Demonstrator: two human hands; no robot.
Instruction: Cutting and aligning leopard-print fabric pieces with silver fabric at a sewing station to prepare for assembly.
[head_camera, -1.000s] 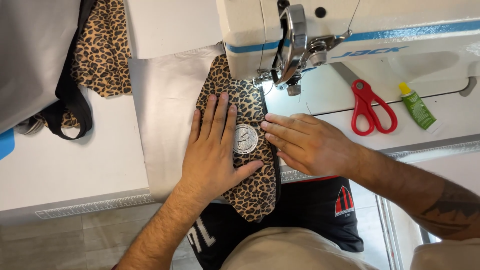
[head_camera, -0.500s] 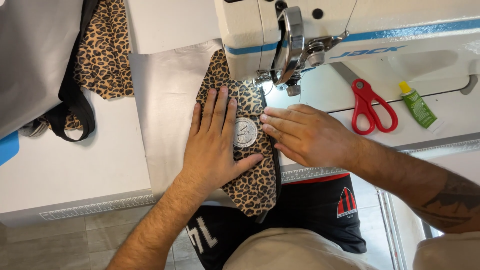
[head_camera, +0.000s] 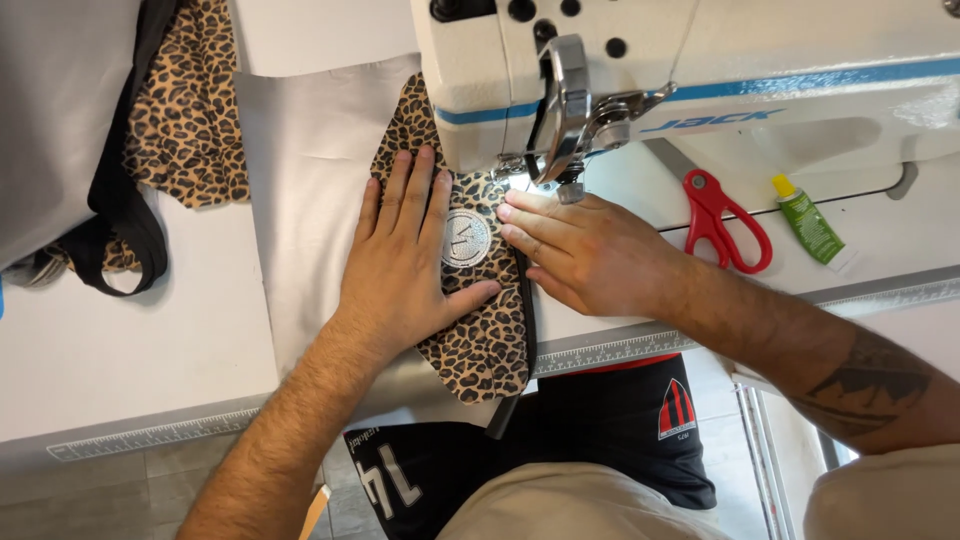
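Grip, left hand: left hand (head_camera: 400, 268) lies flat, palm down, fingers spread and pointing to 12 o'clock, pressing the leopard-print fabric piece (head_camera: 480, 345); nothing is pinched or enclosed, thumb stretched toward 3 o'clock under the badge.
Grip, right hand: right hand (head_camera: 590, 252) also flat and open, fingers together and pointing to 9 o'clock, fingertips resting on the fabric's right edge just beside the badge; holds nothing.
Fabric position: leopard-print fabric piece runs from 12 o'clock, under the machine head, down to 6 o'clock, where its lower end hangs over the table edge; a dark strip follows its right edge.
Badge: round silver badge (head_camera: 466, 238) sits on the fabric between the two hands, touching the left index finger's side and the right fingertips.
Needle area: presser foot (head_camera: 566, 184) stands at 12 o'clock of the right fingertips, just beside them.
Machine: white sewing machine (head_camera: 760, 70) with a blue stripe fills the upper right.
Underlay: grey sheet (head_camera: 300, 200) lies beneath the fabric and left hand.
3 o'clock of right hand: red-handled scissors (head_camera: 725, 222) near, green tube (head_camera: 808, 220) further out, both on the white table (head_camera: 130, 350).
10 o'clock: second leopard-print piece (head_camera: 190, 110) with a black strap (head_camera: 120, 215), well apart from the hands.
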